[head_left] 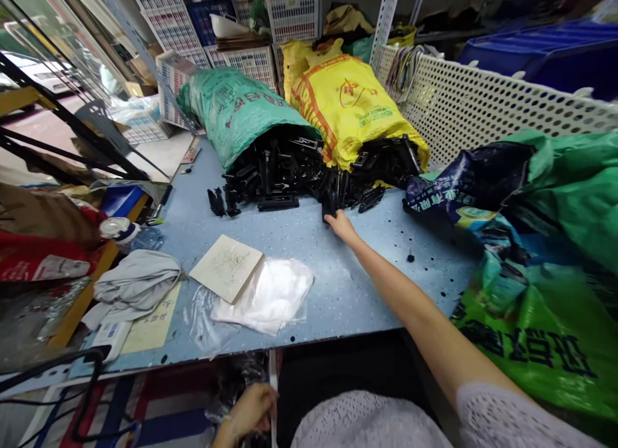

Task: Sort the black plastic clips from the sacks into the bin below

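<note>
My right hand [340,225] reaches over the blue tabletop [367,274], its fingers closed on a black plastic part [329,202] at the front of the pile. More black plastic parts [270,171] spill from the mouth of a green woven sack [241,107]. Others lie in the opening of a yellow woven sack [352,100] beside it. Below the table's front edge, my left hand [253,404] has its fingers curled in. Whatever is between those fingers is hidden. Close to it hangs a clear plastic bag [224,403] with dark contents.
A square board [228,268] rests partly on a white plastic bag [275,293]. To the left are a grey cloth [138,280] and a bottle [128,232]. Green and dark sacks [531,306] crowd the right side, before a perforated white basket [483,100]. Crates [294,13] stand behind.
</note>
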Action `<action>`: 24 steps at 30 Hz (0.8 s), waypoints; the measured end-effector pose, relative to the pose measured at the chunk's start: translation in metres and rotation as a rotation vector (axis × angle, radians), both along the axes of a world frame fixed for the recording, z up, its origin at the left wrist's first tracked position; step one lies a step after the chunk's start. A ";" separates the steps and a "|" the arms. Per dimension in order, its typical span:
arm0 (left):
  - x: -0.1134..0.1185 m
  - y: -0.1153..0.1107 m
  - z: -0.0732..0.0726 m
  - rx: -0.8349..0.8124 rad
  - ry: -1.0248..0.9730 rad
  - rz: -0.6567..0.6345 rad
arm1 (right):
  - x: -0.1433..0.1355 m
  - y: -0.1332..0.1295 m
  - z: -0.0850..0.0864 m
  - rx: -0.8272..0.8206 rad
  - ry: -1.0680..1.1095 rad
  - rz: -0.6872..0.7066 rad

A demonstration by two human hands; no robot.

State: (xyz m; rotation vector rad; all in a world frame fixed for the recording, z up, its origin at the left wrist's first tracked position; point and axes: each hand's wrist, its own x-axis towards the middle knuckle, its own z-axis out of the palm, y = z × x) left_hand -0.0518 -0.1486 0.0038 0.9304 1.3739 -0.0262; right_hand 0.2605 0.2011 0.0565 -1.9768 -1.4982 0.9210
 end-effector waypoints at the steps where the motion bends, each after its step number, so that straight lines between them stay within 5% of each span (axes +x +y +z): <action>1: 0.009 0.022 -0.002 0.059 -0.095 0.046 | -0.003 -0.018 -0.004 -0.001 0.003 0.032; 6: 0.088 0.133 0.025 0.636 -0.428 0.501 | -0.015 -0.145 -0.024 0.079 -0.091 0.271; 9: 0.138 0.179 0.034 0.719 -0.376 0.588 | -0.006 -0.192 -0.016 0.132 -0.001 0.614; 11: 0.157 0.188 0.036 0.722 -0.341 0.532 | 0.006 -0.194 -0.002 0.153 0.139 0.718; 15: 0.166 0.169 0.043 0.898 -0.237 0.343 | 0.028 -0.156 0.020 0.346 0.053 0.467; 19: 0.166 0.152 0.056 0.927 -0.230 0.315 | 0.025 -0.129 0.019 0.444 0.041 0.607; 21: 0.165 0.149 0.059 0.923 -0.223 0.319 | 0.019 -0.127 0.015 0.382 0.221 0.605; 24: 0.160 0.149 0.063 1.002 -0.159 0.272 | 0.015 -0.130 0.011 0.062 0.672 0.516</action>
